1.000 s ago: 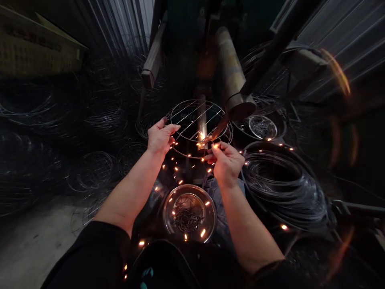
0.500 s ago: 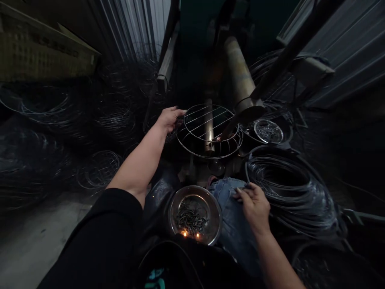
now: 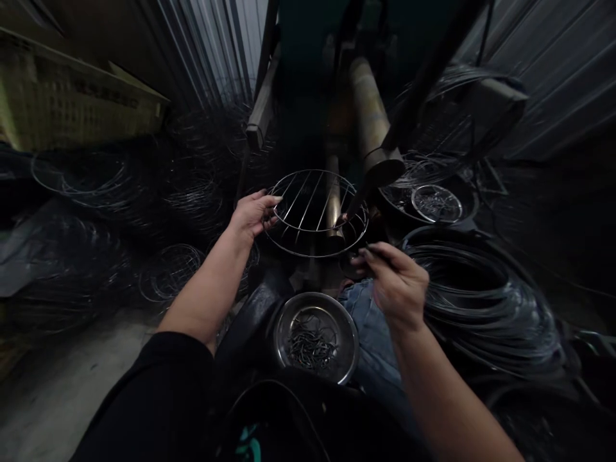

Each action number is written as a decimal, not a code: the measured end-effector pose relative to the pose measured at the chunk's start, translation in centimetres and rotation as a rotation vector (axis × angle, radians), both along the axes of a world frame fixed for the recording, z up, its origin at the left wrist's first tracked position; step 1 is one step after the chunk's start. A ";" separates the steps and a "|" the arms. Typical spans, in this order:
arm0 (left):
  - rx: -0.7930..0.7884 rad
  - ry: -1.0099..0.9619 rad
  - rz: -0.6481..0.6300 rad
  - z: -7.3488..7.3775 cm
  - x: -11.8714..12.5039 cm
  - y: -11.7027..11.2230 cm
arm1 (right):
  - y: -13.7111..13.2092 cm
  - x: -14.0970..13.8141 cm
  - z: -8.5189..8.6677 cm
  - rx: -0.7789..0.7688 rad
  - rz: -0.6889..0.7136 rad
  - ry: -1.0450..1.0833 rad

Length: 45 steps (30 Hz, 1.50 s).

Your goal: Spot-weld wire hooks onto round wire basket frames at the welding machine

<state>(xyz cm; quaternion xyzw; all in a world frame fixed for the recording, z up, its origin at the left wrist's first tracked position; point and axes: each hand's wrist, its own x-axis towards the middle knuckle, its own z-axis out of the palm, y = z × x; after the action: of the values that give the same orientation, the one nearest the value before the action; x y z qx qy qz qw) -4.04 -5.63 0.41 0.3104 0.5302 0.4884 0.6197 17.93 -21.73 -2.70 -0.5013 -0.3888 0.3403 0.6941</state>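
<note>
My left hand (image 3: 255,213) is closed on the left rim of a round wire rack (image 3: 301,228), with the thumb on top. The rack has an upper ring crossed by straight bars and a wider ring below. It sits around the lower metal cylinder (image 3: 333,215), and its right side is close to the tip of a dark slanted bar (image 3: 359,204). My right hand (image 3: 397,279) is pinched in front of the rack, apart from it; whatever lies between the fingertips is too dark to name. Below, a metal bowl (image 3: 347,350) holds short bent wire pieces (image 3: 312,343).
A thick upper cylinder (image 3: 370,102) juts out above the rack. Coiled wire (image 3: 500,308) lies at right, near a tub with a small round wire piece (image 3: 437,204). Stacked wire rings (image 3: 190,199) and a yellow crate (image 3: 86,96) are at left.
The rack has turned, its bars now running more steeply, and shifted slightly left with my left hand. My right hand has risen from my knee toward the rack. Bright sparks by the bowl have gone.
</note>
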 end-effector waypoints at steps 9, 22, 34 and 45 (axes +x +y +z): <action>0.077 -0.088 0.155 -0.1 0.6 -3.3 | 2.5 -3.0 0.5 -0.260 0.063 -0.284; 0.065 -0.148 0.143 -0.5 2.8 -2.8 | 2.6 -2.6 0.5 -0.200 -0.096 -0.109; 0.052 -0.136 0.128 -0.6 3.3 -0.9 | 4.6 -2.2 0.7 -0.149 -0.140 -0.062; 0.028 -0.148 0.129 -0.7 4.0 0.1 | 4.9 -0.8 1.2 -0.210 -0.062 -0.220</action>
<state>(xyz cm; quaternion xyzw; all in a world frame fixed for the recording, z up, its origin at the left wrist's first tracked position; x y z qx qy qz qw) -0.04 -5.50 -0.33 0.2472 0.4951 0.5563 0.6199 17.13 -16.79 -1.47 -0.6171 -0.4091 0.3006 0.6013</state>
